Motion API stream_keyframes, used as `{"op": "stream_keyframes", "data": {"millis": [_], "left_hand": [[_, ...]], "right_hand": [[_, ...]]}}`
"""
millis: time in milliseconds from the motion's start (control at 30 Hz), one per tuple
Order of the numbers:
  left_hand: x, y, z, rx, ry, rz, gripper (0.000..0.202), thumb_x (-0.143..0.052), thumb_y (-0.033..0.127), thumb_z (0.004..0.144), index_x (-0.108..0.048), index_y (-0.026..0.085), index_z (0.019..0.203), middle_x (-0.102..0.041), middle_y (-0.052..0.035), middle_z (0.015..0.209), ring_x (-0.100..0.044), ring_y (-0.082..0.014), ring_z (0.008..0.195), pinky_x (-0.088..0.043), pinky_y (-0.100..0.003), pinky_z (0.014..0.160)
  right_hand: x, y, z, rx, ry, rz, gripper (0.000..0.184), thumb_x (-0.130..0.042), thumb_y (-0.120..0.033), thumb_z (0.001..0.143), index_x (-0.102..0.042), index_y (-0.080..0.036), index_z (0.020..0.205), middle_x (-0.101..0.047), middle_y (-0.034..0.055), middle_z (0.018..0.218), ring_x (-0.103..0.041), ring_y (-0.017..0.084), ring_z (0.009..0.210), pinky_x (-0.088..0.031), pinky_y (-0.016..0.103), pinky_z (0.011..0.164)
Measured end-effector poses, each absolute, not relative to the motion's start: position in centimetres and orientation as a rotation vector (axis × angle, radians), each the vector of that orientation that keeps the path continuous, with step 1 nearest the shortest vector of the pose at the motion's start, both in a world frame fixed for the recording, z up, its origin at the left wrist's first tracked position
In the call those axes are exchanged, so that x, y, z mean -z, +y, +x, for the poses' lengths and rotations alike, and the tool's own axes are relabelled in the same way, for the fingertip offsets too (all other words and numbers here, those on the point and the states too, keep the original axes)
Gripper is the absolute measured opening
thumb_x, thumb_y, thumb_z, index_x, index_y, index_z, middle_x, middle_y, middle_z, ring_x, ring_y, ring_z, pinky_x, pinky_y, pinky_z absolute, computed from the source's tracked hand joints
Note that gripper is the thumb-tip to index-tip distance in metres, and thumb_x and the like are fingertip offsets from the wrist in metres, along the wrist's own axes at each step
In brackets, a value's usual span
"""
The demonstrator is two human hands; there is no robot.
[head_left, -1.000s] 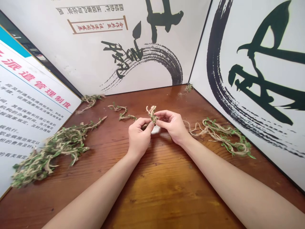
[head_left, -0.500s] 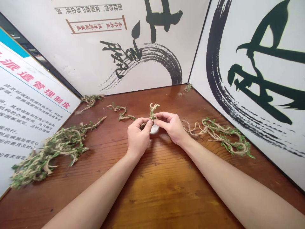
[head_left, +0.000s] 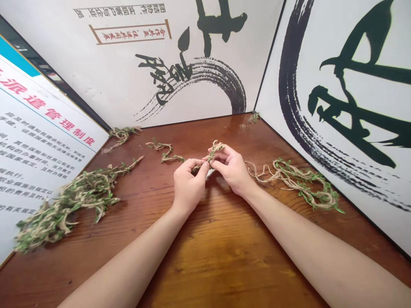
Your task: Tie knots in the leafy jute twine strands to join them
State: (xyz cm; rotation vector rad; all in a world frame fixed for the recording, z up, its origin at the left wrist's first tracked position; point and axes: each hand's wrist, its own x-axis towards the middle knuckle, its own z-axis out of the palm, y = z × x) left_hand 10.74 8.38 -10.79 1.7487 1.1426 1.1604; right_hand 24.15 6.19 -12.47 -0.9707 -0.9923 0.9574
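Between both hands, over the middle of the table, is a twine with small green leaves (head_left: 211, 155). My left hand (head_left: 189, 182) is closed, thumb and forefinger pinching the leafy twine. My right hand (head_left: 231, 171) pinches it just to the right, fingers curled behind it, and the two hands nearly touch. A short looped end of the twine rises above the fingertips. From the left hand a leafy length (head_left: 167, 154) runs off to the left across the table. The stretch inside the fingers is hidden.
A large heap of leafy twine (head_left: 73, 201) lies on the left of the wooden table (head_left: 221, 256). Looser strands (head_left: 302, 182) lie to the right, and a small bunch (head_left: 123, 134) at the back left. Printed panels (head_left: 128, 77) wall in the back and sides.
My right hand's fingers have risen and curled around the upper end of the twine, which now tilts right instead of standing upright. The pale patch beneath the hands is mostly covered.
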Motion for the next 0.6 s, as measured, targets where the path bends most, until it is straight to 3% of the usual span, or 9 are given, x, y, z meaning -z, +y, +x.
{"op": "stream_keyframes", "data": {"millis": [167,467,600], "left_hand": [[11.08,8.82,10.64,-1.125,1.169,1.677,0.019,-0.066,0.035,0.082,-0.072,0.019,0.076,-0.068,-0.0009,0.067,-0.057,-0.0155,0.062,-0.044,-0.029,0.062],[11.00,8.93,10.70,-1.064,1.131,1.587,0.023,-0.064,0.039,0.082,-0.064,0.018,0.071,-0.055,0.0017,0.055,-0.049,-0.0135,0.055,-0.039,-0.027,0.056],[11.22,8.92,10.71,-1.148,1.076,1.488,0.018,-0.063,0.037,0.084,-0.060,0.020,0.089,-0.060,0.0023,0.067,-0.052,-0.0121,0.053,-0.044,-0.026,0.054]], "right_hand": [[12.53,6.19,24.19,-0.880,-1.057,-0.990,0.026,-0.079,-0.033,0.077,-0.066,-0.022,0.098,-0.074,0.0050,0.098,-0.069,0.019,0.090,-0.056,0.036,0.085],[12.43,5.98,23.83,-0.796,-0.982,-1.081,0.042,-0.087,-0.044,0.071,-0.060,-0.023,0.095,-0.067,-0.0006,0.077,-0.064,0.017,0.071,-0.053,0.033,0.069],[12.23,5.68,23.53,-0.726,-1.007,-1.130,0.035,-0.086,-0.044,0.072,-0.060,-0.022,0.081,-0.067,0.0008,0.075,-0.062,0.016,0.068,-0.051,0.031,0.065]]}}
